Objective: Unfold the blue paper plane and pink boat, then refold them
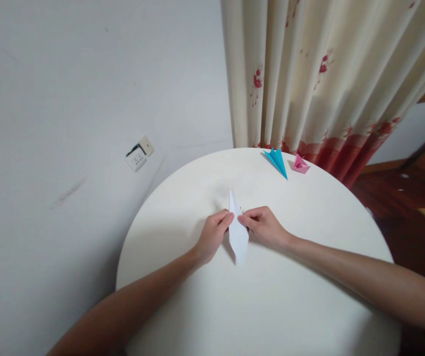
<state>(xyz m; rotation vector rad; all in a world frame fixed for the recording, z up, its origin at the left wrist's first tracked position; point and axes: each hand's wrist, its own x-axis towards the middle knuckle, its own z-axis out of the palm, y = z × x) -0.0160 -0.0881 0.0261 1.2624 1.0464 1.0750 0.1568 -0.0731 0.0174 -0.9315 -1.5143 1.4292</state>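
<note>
A folded white paper [237, 232], long and pointed at both ends, lies near the middle of the round white table [271, 296]. My left hand [212, 236] pinches its left edge with the fingertips. From the other side, my right hand [264, 226] pinches the right edge. Both hands rest low on the tabletop, with the paper between them.
A blue folded paper figure [277, 161] and a small pink folded one [300, 164] sit at the table's far edge. Behind them hangs a cream curtain [327, 74] with red print. A wall socket [138, 154] is on the white wall to the left. Wooden floor shows at the right.
</note>
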